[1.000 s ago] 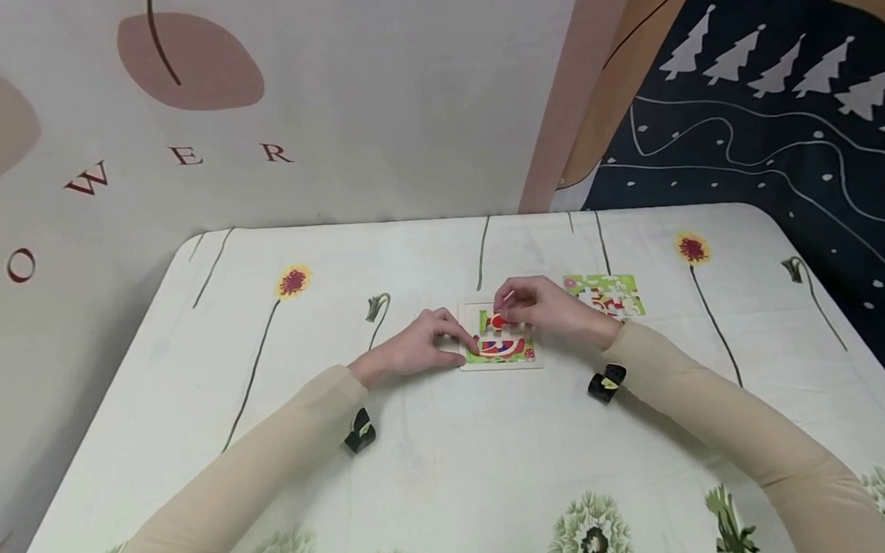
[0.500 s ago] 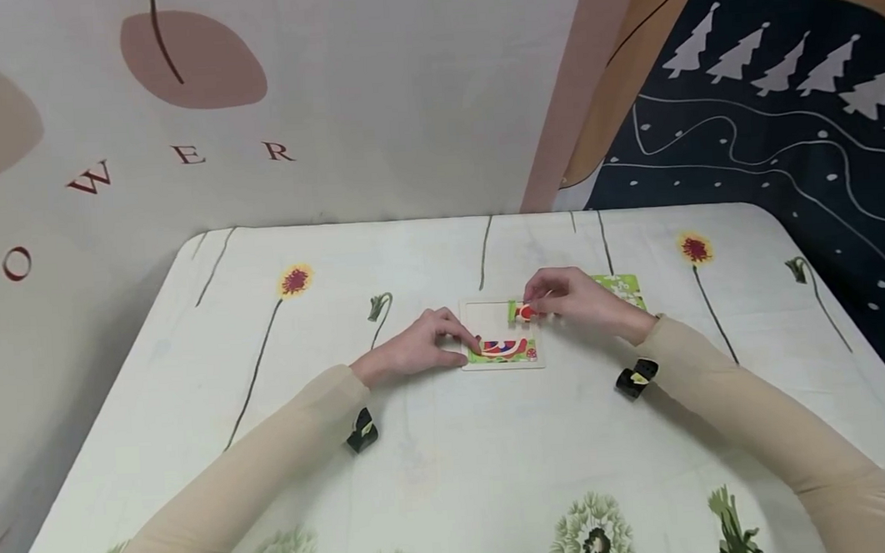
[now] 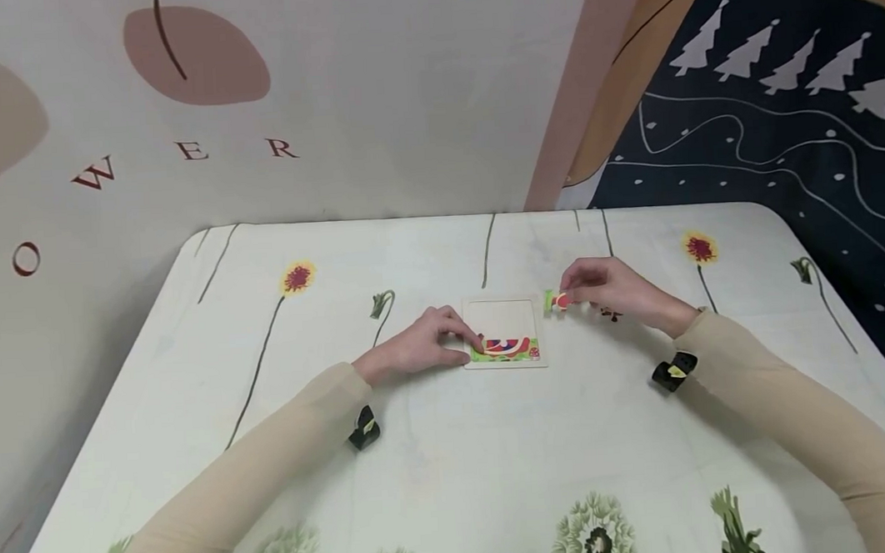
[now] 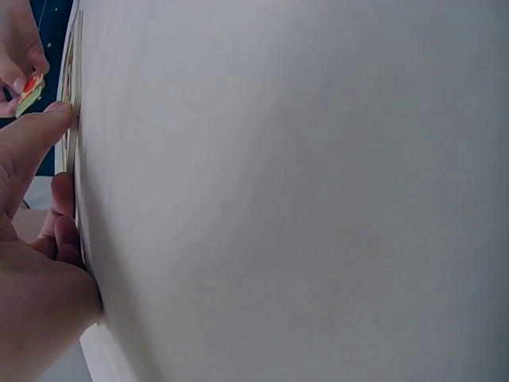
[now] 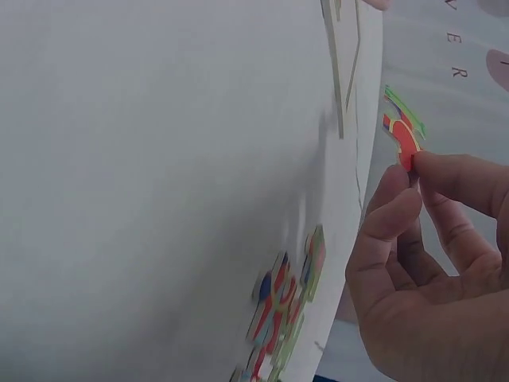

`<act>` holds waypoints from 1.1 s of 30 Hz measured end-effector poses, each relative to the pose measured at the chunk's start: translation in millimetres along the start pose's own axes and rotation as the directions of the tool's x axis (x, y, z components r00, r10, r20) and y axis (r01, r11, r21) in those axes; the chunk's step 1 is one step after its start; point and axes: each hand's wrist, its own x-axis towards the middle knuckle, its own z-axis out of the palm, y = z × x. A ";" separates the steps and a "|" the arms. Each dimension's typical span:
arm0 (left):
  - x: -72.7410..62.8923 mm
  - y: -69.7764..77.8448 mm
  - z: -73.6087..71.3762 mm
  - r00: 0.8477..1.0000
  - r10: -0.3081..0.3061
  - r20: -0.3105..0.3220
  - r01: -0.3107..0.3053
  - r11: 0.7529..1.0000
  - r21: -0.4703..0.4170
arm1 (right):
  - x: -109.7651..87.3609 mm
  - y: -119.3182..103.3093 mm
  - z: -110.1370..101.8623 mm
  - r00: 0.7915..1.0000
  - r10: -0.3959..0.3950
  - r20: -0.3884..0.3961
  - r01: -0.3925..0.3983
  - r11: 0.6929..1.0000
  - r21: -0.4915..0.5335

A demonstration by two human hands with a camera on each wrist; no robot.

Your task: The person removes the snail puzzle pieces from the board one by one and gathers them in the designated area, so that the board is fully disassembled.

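A square puzzle board (image 3: 500, 317) lies on the table, with a row of joined jigsaw pieces (image 3: 510, 350) in green, red and blue along its near side. My left hand (image 3: 423, 342) is at the board's left corner, one finger pressing on the pieces and the thumb by the edge. In the left wrist view that finger (image 4: 44, 131) rests on the board. Right of the board, my right hand (image 3: 608, 289) pinches a red and green jigsaw piece (image 5: 407, 143) above the table, between thumb and fingertips. The hand partly covers it.
More jigsaw pieces (image 5: 278, 306) lie grouped on the table beneath my right hand, mostly hidden by it in the head view. A white flower-printed cloth (image 3: 451, 443) covers the table. A printed wall hanging (image 3: 403, 103) stands behind the far edge.
My right hand has lifted the red and green jigsaw piece from the board's upper area and carried it right, off the board. The left hand has stayed in place.
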 end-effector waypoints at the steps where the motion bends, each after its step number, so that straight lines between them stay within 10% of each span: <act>1: 0.0 0.5 0.0 1.000 -0.008 0.000 0.008 1.000 0.001 | -0.7 0.7 -1.7 1.000 0.002 -0.002 -0.002 1.000 -0.009; 33: -0.1 3.3 -0.4 0.999 -0.053 0.005 0.053 0.999 -0.003 | -8.6 20.7 -19.8 1.000 0.021 -0.019 -0.024 0.985 -0.172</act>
